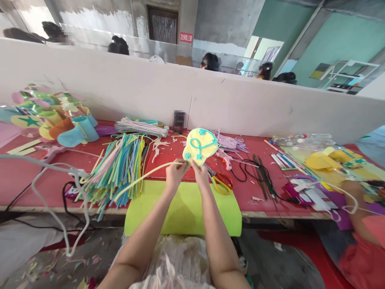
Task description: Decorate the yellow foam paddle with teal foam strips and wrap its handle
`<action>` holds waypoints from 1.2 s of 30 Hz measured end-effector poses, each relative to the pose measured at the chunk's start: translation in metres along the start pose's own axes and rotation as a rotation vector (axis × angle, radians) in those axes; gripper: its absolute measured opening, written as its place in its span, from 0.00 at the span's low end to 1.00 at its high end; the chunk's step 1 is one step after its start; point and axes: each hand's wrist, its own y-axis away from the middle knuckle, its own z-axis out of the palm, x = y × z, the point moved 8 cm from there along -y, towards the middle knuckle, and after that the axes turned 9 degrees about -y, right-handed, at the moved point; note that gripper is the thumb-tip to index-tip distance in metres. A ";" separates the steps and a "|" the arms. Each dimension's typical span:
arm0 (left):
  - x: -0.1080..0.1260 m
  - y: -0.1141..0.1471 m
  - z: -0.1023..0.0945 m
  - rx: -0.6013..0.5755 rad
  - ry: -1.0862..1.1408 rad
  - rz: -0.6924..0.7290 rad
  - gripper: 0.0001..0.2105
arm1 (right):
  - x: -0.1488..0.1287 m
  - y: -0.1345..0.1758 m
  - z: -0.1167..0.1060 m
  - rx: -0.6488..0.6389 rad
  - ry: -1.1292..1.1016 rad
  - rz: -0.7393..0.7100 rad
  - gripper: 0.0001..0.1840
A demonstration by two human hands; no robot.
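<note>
The mat overhung the desk's front edge, stems crowding its left. Arms stretched forward, left hand pinched a strand, right hand the yellow piece.

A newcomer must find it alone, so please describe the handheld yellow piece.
On the red table, find the large green sheet. Just beyond it, the right hand holds the yellow piece beside the left hand. Unlike the pastel strips to its left, it is broad and rounded, with turquoise clusters.
</note>
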 end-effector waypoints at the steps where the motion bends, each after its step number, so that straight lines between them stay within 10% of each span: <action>1: -0.002 -0.002 0.000 0.002 0.025 -0.022 0.07 | 0.002 -0.002 -0.001 -0.007 -0.002 0.006 0.21; 17: -0.022 0.010 0.019 -0.171 0.582 -0.231 0.18 | 0.006 0.000 -0.002 -0.060 0.015 0.070 0.23; 36: 0.016 0.023 -0.003 -0.054 0.018 0.225 0.08 | 0.003 0.007 -0.004 -0.031 0.085 -0.004 0.24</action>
